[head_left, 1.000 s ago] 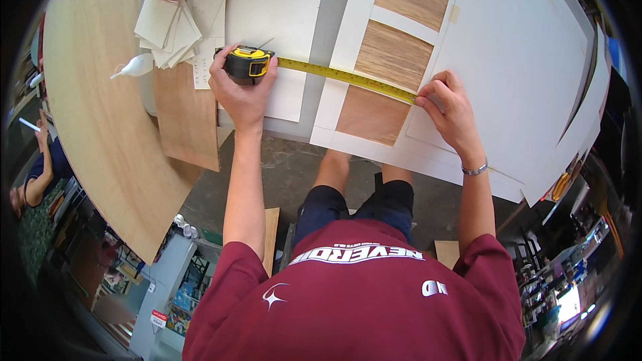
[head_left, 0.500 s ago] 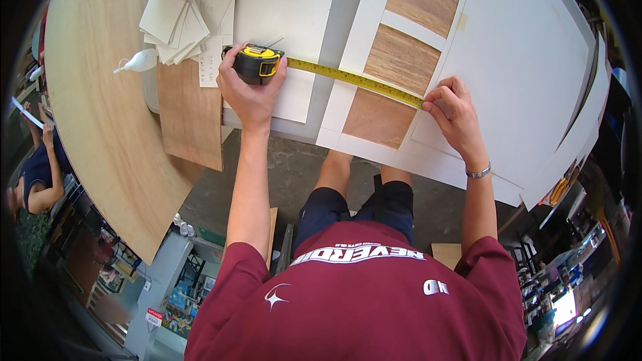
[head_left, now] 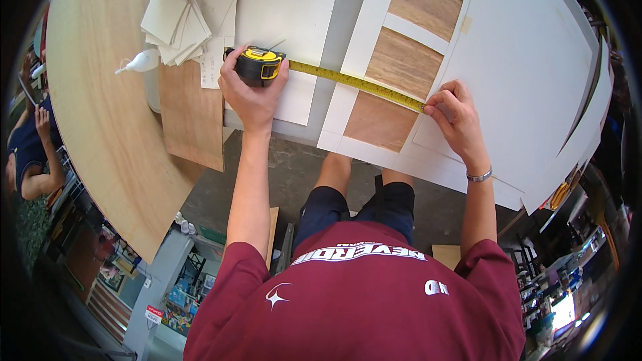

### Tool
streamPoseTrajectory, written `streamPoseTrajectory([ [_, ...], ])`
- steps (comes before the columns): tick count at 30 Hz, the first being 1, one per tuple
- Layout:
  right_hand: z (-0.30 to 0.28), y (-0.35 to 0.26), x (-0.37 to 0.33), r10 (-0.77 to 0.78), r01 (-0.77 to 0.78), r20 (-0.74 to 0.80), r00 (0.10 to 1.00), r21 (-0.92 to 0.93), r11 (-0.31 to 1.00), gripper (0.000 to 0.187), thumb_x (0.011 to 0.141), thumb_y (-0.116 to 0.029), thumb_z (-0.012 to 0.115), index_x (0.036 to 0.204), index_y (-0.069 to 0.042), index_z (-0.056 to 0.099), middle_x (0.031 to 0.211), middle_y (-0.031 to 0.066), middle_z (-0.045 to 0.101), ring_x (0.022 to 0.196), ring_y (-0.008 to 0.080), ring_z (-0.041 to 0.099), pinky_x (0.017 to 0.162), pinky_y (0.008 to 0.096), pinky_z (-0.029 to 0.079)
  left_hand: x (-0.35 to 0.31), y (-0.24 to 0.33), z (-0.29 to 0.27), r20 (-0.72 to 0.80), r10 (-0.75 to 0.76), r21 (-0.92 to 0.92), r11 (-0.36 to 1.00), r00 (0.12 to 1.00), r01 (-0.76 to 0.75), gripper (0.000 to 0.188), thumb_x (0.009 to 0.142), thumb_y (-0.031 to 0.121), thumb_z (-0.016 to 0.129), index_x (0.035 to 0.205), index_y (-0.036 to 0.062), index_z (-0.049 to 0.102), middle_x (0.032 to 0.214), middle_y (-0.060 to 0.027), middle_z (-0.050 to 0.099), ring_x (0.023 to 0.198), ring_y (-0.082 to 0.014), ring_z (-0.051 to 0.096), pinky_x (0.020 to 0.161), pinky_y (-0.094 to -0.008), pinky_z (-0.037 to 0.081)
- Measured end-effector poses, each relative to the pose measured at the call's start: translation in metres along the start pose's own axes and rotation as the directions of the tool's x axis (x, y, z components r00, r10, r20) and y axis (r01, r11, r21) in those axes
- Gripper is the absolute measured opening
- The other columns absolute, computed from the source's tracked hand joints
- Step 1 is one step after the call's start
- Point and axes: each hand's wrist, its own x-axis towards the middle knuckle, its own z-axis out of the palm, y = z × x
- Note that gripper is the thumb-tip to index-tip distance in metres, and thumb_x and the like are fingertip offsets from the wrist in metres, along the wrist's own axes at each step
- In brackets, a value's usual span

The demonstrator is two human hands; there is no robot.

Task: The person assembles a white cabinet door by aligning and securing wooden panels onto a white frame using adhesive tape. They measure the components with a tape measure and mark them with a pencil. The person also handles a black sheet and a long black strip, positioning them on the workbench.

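My left hand (head_left: 253, 97) is wrapped round the black and yellow case of a tape measure (head_left: 259, 65). The yellow blade (head_left: 361, 84) is pulled out to the right, across a gap and over a white frame panel (head_left: 334, 120) with wood-grain rectangles set in it. At the blade's far end, my right hand (head_left: 456, 119) pinches the tip between thumb and fingers, above the panel's right part. Just below the blade lies a plain brown rectangle (head_left: 379, 122) of the panel. A metal watch band circles my right wrist.
Left of my hand lie a stack of white cards (head_left: 175, 27), a white squeeze bottle (head_left: 142, 61) and a brown wood board (head_left: 192, 117). A large curved plywood sheet (head_left: 100, 93) spans the left. Another person (head_left: 39, 150) stands beyond it. White sheets (head_left: 528, 80) lie at right.
Both hands hold the tape measure stretched out as before. The view has shifted very slightly. The other person at the far left has moved their arms.
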Motion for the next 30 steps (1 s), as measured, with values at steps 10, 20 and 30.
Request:
streamPoseTrajectory([
  [10,0.001,0.006,-0.002,-0.036,0.037,-0.020,0.999,0.049,0.998,0.012,0.081,-0.004,0.075,0.087,-0.004,0.064,0.094,0.0113,0.056,0.091,0.0316,0.056,0.080,0.0404,0.047,0.001,0.003,-0.003,-0.015,0.001,0.092,0.996,1.000,0.000,0.069,0.069,0.021,0.092,0.123,0.0034,0.053,0.116,-0.0146,0.063,0.108,-0.0297,0.059,0.098,-0.0401,0.047],
  [20,-0.074,0.009,0.051,-0.019,0.035,-0.118,0.993,0.130,0.991,0.010,0.085,0.005,0.067,0.086,-0.003,0.060,0.087,0.0095,0.056,0.083,0.0248,0.057,0.073,0.0346,0.048,0.097,0.072,0.044,-0.161,0.123,-0.136,0.980,0.979,-0.146,0.072,0.069,0.019,0.093,0.126,0.0047,0.052,0.115,-0.0144,0.063,0.104,-0.0312,0.063,0.091,-0.0401,0.051],
  [30,-0.170,0.048,0.103,0.028,-0.034,0.055,0.998,0.115,0.993,0.008,0.090,0.002,0.066,0.086,0.000,0.059,0.086,0.0082,0.056,0.079,0.0211,0.057,0.071,0.0316,0.049,0.112,0.154,0.134,-0.070,-0.092,-0.304,0.950,0.993,0.066,0.068,0.074,0.012,0.090,0.128,0.0010,0.050,0.121,-0.0141,0.059,0.108,-0.0239,0.061,0.095,-0.0341,0.050],
])
